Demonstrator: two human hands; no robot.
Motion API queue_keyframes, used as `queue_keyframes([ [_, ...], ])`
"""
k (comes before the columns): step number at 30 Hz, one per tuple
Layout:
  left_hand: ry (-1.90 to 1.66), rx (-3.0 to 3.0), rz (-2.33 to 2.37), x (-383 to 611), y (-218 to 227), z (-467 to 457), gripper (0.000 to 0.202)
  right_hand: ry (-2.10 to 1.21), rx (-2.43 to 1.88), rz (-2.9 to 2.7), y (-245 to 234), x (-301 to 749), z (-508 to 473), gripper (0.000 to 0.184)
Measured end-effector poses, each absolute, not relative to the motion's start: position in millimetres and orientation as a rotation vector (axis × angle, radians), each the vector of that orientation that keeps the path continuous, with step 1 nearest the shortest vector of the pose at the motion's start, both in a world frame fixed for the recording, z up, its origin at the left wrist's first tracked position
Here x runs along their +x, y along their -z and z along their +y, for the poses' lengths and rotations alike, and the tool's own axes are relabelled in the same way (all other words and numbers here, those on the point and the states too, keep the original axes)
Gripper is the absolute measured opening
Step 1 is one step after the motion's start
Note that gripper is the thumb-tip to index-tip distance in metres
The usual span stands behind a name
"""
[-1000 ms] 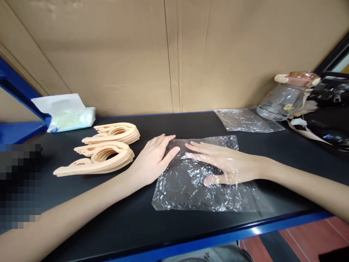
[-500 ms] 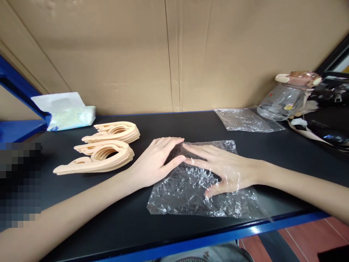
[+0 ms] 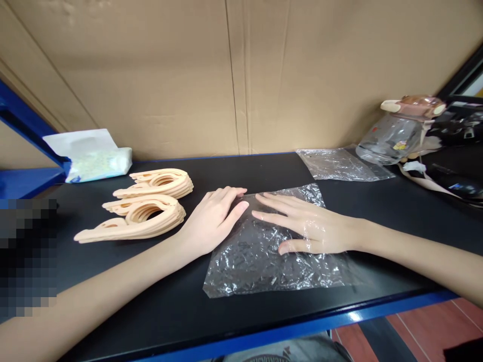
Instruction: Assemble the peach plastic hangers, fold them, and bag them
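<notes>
A crinkled clear plastic bag [image 3: 260, 261] lies flat on the black tabletop in front of me. My right hand [image 3: 309, 221] reaches in from the right with its fingers spread; glints of film cross its back, so it seems to be inside the bag or under its upper layer. My left hand [image 3: 215, 218] rests on the bag's upper left edge, fingers stretched and thumb apart. Just left of it are two stacks of thin, light wood-coloured hanger-like pieces with round openings, a near stack [image 3: 151, 218] and a far stack [image 3: 162, 183].
A second clear plastic bag [image 3: 339, 165] lies at the back right, beside a clear water bottle [image 3: 392, 136] with a brown lid. A tissue pack [image 3: 98, 163] stands at the back left. Cardboard [image 3: 169, 80] walls the rear; a blue edge [image 3: 302, 322] borders the table's front.
My left hand has drawn slightly left, and the fingertips of both hands are farther apart. The right thumb has moved up, and the bag's upper right corner has shifted a little left and away from me.
</notes>
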State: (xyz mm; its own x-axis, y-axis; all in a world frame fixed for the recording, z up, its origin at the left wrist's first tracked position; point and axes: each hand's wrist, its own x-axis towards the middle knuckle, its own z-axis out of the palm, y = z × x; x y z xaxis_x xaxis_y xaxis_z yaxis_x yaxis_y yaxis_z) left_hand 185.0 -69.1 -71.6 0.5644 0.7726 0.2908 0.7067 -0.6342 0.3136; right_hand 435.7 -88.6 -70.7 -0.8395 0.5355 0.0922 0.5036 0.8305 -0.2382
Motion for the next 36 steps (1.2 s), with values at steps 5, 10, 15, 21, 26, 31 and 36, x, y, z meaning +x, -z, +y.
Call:
queue_keyframes([
  [5,-0.587,2.708,1.242,185.9,70.7,-69.7,0.039,-0.319,-0.810,-2.849,71.1,435.0,-91.2,0.069],
  [10,-0.569,2.752,1.242,186.1,71.2,-70.0,0.035,-0.361,-0.857,-2.808,61.8,440.9,-91.4,0.063],
  [15,-0.545,2.783,1.242,187.4,70.4,-69.8,0.036,-0.407,-0.928,-2.815,43.1,454.9,-81.9,0.047],
  [21,-0.527,2.772,1.278,186.6,70.2,-71.5,0.038,-0.504,-1.073,-2.687,20.7,475.7,-69.1,0.026],
  [26,-0.518,2.737,1.324,187.6,70.8,-73.1,0.039,-0.130,-1.306,-2.560,20.0,486.8,-59.9,0.028],
  [31,-0.542,2.738,1.305,186.9,71.0,-73.3,0.039,0.057,-1.362,-2.481,29.3,484.5,-53.7,0.026],
  [36,-0.558,2.721,1.294,183.6,71.6,-74.0,0.036,0.061,-1.243,-2.387,32.2,472.0,-43.4,0.026],
])
